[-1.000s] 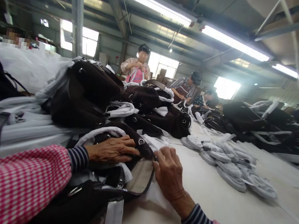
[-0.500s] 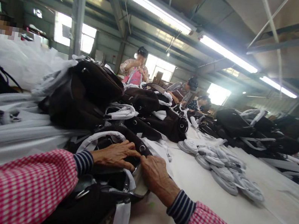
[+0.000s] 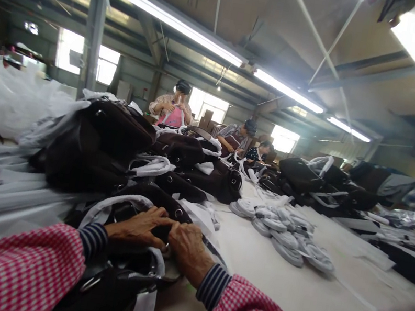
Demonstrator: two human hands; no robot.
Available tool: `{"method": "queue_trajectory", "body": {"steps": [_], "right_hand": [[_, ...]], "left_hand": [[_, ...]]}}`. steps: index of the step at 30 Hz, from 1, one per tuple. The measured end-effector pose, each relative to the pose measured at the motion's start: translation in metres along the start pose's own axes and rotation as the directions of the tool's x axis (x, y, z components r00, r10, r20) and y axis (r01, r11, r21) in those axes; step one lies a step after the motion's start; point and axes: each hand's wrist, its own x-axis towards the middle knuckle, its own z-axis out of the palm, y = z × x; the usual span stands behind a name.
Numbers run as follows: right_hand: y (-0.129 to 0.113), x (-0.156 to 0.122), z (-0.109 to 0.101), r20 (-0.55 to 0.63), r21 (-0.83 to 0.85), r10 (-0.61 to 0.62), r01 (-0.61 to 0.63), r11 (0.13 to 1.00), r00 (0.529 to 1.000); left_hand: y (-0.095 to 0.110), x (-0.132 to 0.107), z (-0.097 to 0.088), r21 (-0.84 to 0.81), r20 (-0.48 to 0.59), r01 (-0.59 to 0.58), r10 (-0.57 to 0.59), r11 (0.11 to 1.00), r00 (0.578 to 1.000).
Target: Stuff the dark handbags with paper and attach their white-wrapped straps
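**Handbag under both hands at the near edge of the surface**

Handbag (image 3: 119, 279), black and soft-sided, lies at the near left of the pale surface (image 3: 288, 291), just in front of a heap of similar dark bags (image 3: 113, 145). The left hand (image 3: 138, 226) rests palm down on its top, fingers curled over the strap area; the right hand (image 3: 188, 248) presses beside it, fingers bent onto the same spot, the two hands touching. Neither grip is fully shown, so whether anything is pinched cannot be told. The bag looks limp and light, likely to sag if lifted by one corner; the zipped rim and metal ring (image 3: 90, 283) seem the firmest holds. Coiled white straps (image 3: 285, 235) lie farther right.
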Motion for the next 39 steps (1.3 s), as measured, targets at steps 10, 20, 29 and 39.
{"method": "queue_trajectory", "body": {"steps": [10,20,29,39], "right_hand": [[0.000,0.013,-0.010,0.093,0.148,0.009,-0.022,0.989,0.996],[0.022,0.000,0.004,0.050,0.219,0.139,-0.147,0.965,0.989],[0.044,-0.011,0.010,0.092,0.273,0.143,-0.163,0.948,0.985],[0.032,-0.021,0.033,-0.058,0.254,0.132,-0.113,0.960,0.990]], "left_hand": [[-0.026,0.009,0.018,-0.067,-0.096,0.011,-0.018,0.998,0.995],[-0.022,0.009,0.016,-0.108,-0.099,0.017,-0.028,0.994,0.995],[0.000,0.004,0.007,-0.075,-0.052,0.048,-0.052,0.996,0.997],[0.023,0.000,-0.003,0.215,0.007,0.057,-0.060,0.975,0.998]]}}
